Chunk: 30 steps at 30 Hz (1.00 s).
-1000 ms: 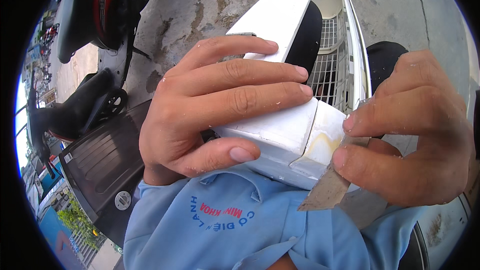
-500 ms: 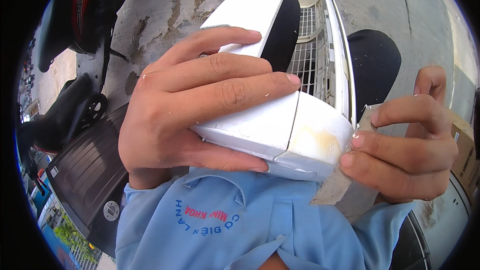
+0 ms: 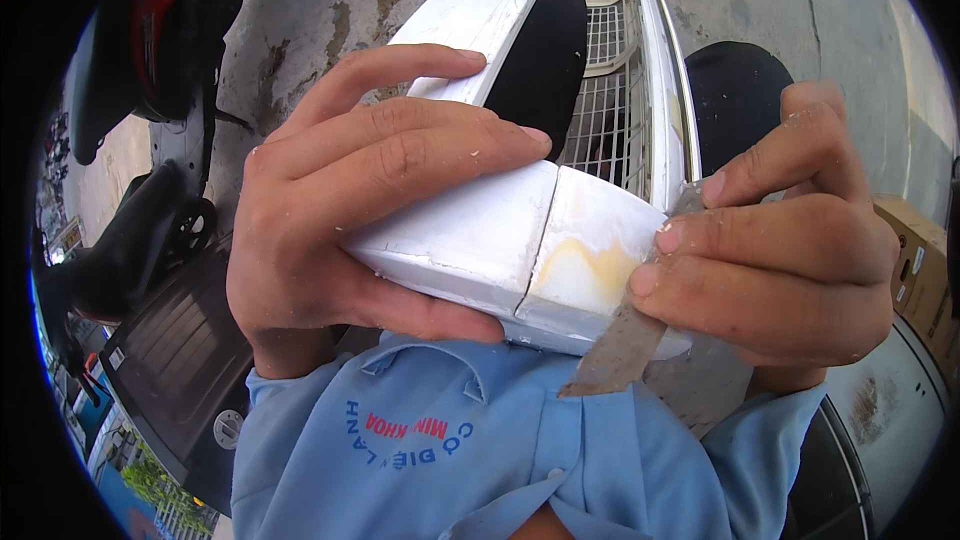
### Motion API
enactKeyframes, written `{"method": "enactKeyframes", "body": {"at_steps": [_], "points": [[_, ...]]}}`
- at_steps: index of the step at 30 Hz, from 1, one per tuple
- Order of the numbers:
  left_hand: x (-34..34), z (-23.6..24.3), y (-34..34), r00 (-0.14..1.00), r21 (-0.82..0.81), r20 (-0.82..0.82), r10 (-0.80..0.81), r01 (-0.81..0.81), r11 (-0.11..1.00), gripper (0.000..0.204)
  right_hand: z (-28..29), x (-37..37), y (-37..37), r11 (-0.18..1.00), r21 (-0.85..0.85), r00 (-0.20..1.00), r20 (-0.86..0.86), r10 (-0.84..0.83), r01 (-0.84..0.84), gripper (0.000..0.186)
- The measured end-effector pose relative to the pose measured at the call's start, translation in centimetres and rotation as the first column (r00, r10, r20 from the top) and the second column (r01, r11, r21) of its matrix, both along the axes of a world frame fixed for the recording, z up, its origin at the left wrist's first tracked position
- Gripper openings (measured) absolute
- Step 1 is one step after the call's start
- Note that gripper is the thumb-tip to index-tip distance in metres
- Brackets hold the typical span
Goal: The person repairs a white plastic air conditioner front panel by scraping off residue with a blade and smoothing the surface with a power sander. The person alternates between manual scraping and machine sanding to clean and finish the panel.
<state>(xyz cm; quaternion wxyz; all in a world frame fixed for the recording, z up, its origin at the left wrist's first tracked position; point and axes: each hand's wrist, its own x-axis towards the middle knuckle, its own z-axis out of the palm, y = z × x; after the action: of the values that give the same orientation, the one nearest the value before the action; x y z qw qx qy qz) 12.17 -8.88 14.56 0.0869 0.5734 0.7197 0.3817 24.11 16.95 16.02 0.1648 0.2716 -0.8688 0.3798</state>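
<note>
L hand (image 3: 360,210) on white casing (image 3: 480,240)

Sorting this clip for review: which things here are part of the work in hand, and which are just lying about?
In use:
- left hand gripping the white casing
- right hand pressing a metal scraper blade against its yellowed corner

Lying about:
- motorbike
- cardboard box
- dark grille

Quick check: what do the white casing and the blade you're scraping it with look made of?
Casing: likely moulded plastic, white and chalky, flaking in spots, with a yellowed stain at the end. The left hand grips it. Blade: probably steel, a thin flat grey strip, dull and scuffed, pinched in the right hand.
</note>
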Motion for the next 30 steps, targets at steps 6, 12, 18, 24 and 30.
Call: {"method": "enactKeyframes", "body": {"at_steps": [6, 12, 18, 24, 30], "points": [[0.4, -0.1, -0.3, 1.0, 0.013, -0.002, -0.007, 0.007, 1.0, 0.093, 0.1, -0.5, -1.0, 1.0, 0.01, 0.995, -0.096, 0.031, -0.03, 0.012], [0.1, 0.1, 0.2, 1.0, -0.014, -0.008, -0.028, 0.028, 1.0, 0.092, 1.5, 0.6, 1.9, 0.976, 0.181, 0.993, 0.023, 0.119, -0.121, 0.011], [0.1, 0.1, -0.3, 1.0, -0.017, 0.0, -0.014, 0.014, 1.0, 0.091, 0.7, -0.5, 0.5, 0.989, 0.08, 0.992, 0.001, 0.129, -0.129, 0.012], [0.7, 0.3, -0.2, 1.0, -0.027, -0.001, 0.025, -0.025, 0.999, 0.087, 0.5, 0.6, -0.1, 1.0, 0.015, 0.998, 0.054, 0.018, -0.019, 0.007], [0.3, 0.4, -0.3, 1.0, -0.056, 0.017, -0.02, 0.021, 0.998, 0.089, 2.0, 2.1, 0.6, 0.993, 0.074, 0.994, 0.061, 0.091, -0.095, 0.013]]}}
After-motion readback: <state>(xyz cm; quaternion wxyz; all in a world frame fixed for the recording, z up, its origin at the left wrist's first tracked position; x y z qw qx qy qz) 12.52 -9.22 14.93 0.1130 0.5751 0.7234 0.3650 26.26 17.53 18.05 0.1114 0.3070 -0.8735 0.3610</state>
